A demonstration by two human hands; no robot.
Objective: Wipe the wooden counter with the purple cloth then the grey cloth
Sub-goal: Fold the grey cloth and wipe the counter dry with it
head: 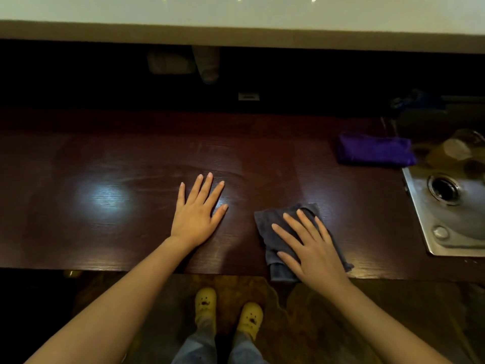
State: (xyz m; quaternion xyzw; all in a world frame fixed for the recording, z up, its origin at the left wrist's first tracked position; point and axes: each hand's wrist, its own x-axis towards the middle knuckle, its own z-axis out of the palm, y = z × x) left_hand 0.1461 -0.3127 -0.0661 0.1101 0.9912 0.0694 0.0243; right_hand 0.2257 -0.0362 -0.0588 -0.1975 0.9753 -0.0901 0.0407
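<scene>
The dark wooden counter (110, 158) stretches across the view. My right hand (312, 248) lies flat with spread fingers on top of the folded grey cloth (273, 227) near the counter's front edge; the cloth's lower end hangs slightly over that edge. My left hand (196, 208) rests palm down on the bare wood to the left of the cloth, fingers apart, holding nothing. The purple cloth (375, 151) lies folded at the back right of the counter, apart from both hands.
A steel sink (425, 214) with a round drain is set into the counter at the right. Dim objects stand behind the purple cloth at the far right. A pale ledge (236, 35) overhangs the back. My yellow shoes (206, 302) stand below the front edge.
</scene>
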